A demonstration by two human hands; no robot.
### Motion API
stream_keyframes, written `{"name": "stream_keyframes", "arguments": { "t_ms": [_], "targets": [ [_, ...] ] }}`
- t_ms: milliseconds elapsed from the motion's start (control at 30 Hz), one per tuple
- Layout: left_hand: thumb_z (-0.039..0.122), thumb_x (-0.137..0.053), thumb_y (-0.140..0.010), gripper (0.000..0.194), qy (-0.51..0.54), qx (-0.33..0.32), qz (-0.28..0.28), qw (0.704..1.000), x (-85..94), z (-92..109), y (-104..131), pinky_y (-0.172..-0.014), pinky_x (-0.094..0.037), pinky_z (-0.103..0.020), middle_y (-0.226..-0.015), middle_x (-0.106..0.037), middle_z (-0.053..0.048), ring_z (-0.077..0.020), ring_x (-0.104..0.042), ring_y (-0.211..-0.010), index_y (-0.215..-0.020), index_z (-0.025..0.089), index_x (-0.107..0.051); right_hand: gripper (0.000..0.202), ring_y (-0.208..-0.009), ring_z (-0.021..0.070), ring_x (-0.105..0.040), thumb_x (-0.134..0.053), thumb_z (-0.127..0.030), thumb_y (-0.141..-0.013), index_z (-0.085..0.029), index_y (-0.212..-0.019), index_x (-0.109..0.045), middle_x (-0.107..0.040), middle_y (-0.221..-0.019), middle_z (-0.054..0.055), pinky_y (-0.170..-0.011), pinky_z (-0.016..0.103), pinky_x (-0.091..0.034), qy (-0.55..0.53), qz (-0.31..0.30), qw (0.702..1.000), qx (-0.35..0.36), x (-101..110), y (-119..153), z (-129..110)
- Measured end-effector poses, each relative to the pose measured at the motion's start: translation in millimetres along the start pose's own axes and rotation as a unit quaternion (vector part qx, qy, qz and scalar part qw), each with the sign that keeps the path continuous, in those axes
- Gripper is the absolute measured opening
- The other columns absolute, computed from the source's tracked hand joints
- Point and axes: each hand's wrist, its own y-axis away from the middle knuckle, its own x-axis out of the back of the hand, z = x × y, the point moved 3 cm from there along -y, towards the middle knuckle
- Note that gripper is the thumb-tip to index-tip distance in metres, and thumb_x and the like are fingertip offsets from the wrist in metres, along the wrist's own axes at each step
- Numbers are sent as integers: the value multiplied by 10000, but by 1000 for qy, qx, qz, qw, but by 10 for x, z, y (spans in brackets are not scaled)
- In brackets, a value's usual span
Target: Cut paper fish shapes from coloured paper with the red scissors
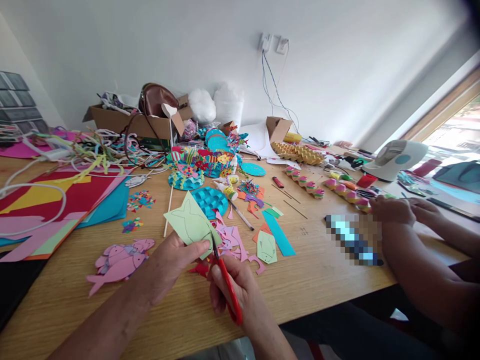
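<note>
My left hand pinches a piece of light green paper between thumb and fingers, held above the table. A fish outline is drawn on it in dark line. Red-handled scissors are in my right hand, fingers round the handles, with the blades at the paper's lower right edge. Below and behind the paper lie pink paper scraps. A smaller green paper with a drawn fish rests to the right. Left of my left forearm is a pile of pink and lilac cut-out fish.
Coloured paper sheets cover the left side. Behind stand decorated blue egg-carton pieces, glue bottles and a cardboard box. At right, another person's hands work near painted carton strips and a white fan.
</note>
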Motion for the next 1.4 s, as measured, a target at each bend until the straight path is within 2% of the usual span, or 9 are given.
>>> {"name": "stream_keyframes", "arguments": {
  "t_ms": [267, 467, 567, 733, 967, 1233, 1400],
  "targets": [
    [236, -664, -713, 52, 25, 12, 0, 1000, 16, -27, 3, -678, -479, -236, -782, -699, 5, -141, -587, -706, -726, 188, -652, 541, -323, 63, -369, -515, -720, -733, -184, -679, -469, -470, -395, -54, -339, 166, -291, 6, -2, 1000, 4, 30, -19, 44],
    [234, -656, -750, 136, 51, 43, -32, 997, 62, -98, -1, -652, -493, -237, -798, -702, -16, -139, -593, -696, -874, 192, -692, 525, -331, 65, -363, -503, -697, -762, -177, -688, -489, -457, -403, -56, -344, 170, -286, 24, -11, 1000, 11, 43, 18, 4],
    [242, -667, -742, 139, 58, 48, -39, 996, 69, -106, 4, -659, -503, -249, -809, -711, -26, -144, -602, -688, -868, 194, -699, 533, -337, 69, -372, -503, -707, -751, -179, -681, -485, -462, -411, -53, -348, 175, -289, 36, -11, 999, 5, 48, 30, -15],
    [275, -698, -713, 96, 50, 47, -18, 997, 62, -80, -7, -648, -506, -254, -740, -704, -15, -155, -604, -676, -752, 189, -683, 522, -337, 70, -376, -495, -699, -761, -187, -660, -473, -460, -410, -51, -350, 179, -291, 49, -11, 999, 7, 61, 27, -32],
    [279, -685, -709, 117, 53, 9, 44, 998, 68, -32, -35, -629, -499, -238, -704, -675, 6, -147, -592, -677, -764, 179, -659, 528, -332, 67, -380, -502, -706, -751, -190, -650, -460, -464, -405, -53, -348, 174, -295, 33, -10, 999, 0, 54, 8, 20],
    [281, -661, -717, 116, 40, 11, 22, 999, -7, -23, -11, -541, -441, -216, -639, -618, 29, -116, -521, -585, -711, 173, -618, 504, -354, 67, -404, -536, -666, -763, -168, -695, -506, -489, -425, -42, -367, 167, -321, -6, -10, 1000, 24, 25, 13, -20],
    [296, -668, -719, 135, 51, 13, 20, 998, -21, -39, -12, -593, -458, -220, -673, -629, 25, -119, -537, -631, -703, 170, -621, 483, -322, 51, -373, -552, -639, -775, -182, -651, -463, -474, -400, -52, -343, 152, -295, -35, -1, 999, 37, 33, 2, 40]
  ]
}}
